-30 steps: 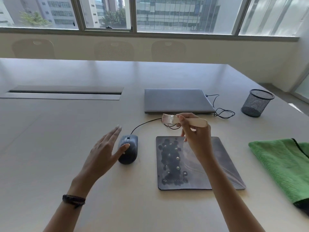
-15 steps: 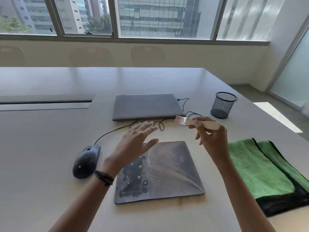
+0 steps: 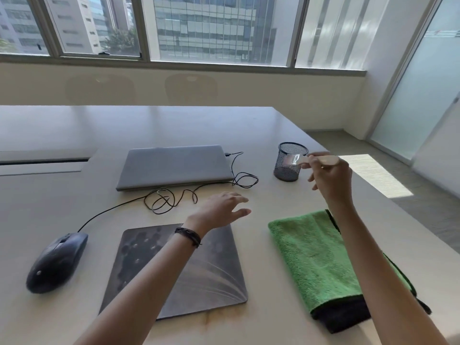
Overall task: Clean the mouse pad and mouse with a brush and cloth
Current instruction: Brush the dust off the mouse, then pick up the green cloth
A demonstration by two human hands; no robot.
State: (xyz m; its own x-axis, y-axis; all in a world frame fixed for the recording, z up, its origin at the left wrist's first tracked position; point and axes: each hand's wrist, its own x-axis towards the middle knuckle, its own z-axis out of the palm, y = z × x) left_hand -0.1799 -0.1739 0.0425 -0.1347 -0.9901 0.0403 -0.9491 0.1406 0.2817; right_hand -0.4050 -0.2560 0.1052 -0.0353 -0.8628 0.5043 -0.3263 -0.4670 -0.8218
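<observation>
A dark grey mouse pad point(image 3: 214, 277) lies near the table's front edge, with small specks on its left part. A black wired mouse point(image 3: 56, 262) rests left of it. A folded green cloth point(image 3: 316, 257) with a black edge lies to the right of the pad. My right hand point(image 3: 331, 180) holds a small wooden-handled brush point(image 3: 296, 160) in the air, its bristle end in front of the mesh cup. My left hand point(image 3: 221, 210) hovers with fingers spread above the pad's far right corner, empty.
A shut grey laptop point(image 3: 174, 166) lies behind the pad, with the mouse's black cable point(image 3: 171, 199) coiled in front of it. A black mesh pen cup point(image 3: 288, 163) stands at the back right. The table's right edge runs just beyond the cloth.
My right hand has carried the brush to the right, up to the mesh cup. My left hand has left the mouse and moved right over the pad. The view has swung right.
</observation>
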